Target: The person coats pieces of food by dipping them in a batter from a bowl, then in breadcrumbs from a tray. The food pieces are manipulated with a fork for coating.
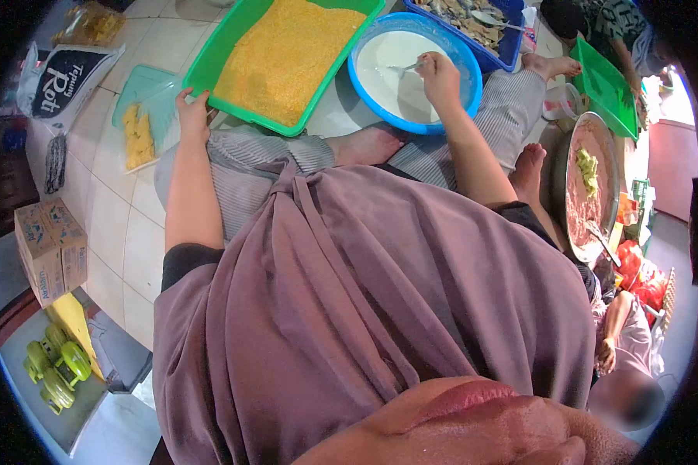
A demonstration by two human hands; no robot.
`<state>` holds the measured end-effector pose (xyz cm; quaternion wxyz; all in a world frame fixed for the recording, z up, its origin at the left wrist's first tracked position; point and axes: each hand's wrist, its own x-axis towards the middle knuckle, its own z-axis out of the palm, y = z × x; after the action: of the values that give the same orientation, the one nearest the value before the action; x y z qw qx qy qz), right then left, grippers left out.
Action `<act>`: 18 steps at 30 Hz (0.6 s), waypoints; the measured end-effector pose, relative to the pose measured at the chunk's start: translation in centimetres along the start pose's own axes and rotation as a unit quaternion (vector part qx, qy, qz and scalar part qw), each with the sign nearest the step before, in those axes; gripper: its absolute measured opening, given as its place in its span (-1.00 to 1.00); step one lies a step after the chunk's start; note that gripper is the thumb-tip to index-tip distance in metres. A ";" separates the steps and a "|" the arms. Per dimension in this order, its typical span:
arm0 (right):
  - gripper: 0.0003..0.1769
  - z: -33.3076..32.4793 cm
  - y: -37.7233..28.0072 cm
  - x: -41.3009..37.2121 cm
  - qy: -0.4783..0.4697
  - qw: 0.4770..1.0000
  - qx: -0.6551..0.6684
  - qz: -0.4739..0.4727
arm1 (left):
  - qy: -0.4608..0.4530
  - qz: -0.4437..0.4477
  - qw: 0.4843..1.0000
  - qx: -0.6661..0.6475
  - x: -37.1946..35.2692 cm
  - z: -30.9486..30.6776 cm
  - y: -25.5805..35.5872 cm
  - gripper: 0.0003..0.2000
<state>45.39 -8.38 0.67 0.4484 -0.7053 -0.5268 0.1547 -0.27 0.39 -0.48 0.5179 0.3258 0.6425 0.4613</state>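
Observation:
My left hand [195,116] touches the near left corner of a green tray [312,107] that holds yellow-orange crumbs [287,58]. Its fingers are bent at the rim. To the right stands a round blue basin [467,58] with white liquid [388,77]. Over that liquid my right hand [436,71] is closed on the handle of a spoon [402,70], whose bowl end lies at the liquid's surface. Left of my left hand, a clear box [163,97] contains yellow pieces [138,136].
A blue tray [512,48] of mixed pieces and another green tray [606,85] lie beyond. A large pan [570,182] of pinkish paste is at right, with co-workers near it. A flour bag [70,81] and carton [50,248] stand left.

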 end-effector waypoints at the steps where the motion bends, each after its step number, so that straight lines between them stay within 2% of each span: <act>1: -0.76 0.5 0.1 -0.2 -0.018 0.999 0.022 0.030 | 0.002 -0.003 1.000 -0.002 -0.2 0.1 0.1 -0.48; 5: -0.72 1.6 1.5 0.4 -0.004 0.981 0.150 0.120 | 0.002 -0.001 1.000 0.003 -0.3 -0.1 0.1 -0.49; 8: -0.72 1.4 2.2 0.4 -0.022 0.975 0.147 0.168 | 0.006 0.003 1.000 0.009 -0.2 0.0 0.0 -0.50; 11: -0.72 1.4 3.2 0.4 -0.037 0.979 0.120 0.162 | 0.008 -0.005 1.000 0.006 -0.5 0.1 0.3 -0.50; 17: -0.73 0.3 0.3 0.3 0.049 0.984 0.117 0.124 | 0.004 0.006 1.000 0.004 -0.5 0.0 0.1 -0.49; 18: -0.74 0.1 0.1 0.3 0.049 0.990 0.091 0.094 | 0.002 0.006 1.000 0.003 -0.5 0.0 0.1 -0.49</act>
<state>45.52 -8.06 0.61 0.5193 -0.7145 -0.4199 0.2088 -0.15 -0.01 -0.23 0.5128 0.3303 0.6432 0.4628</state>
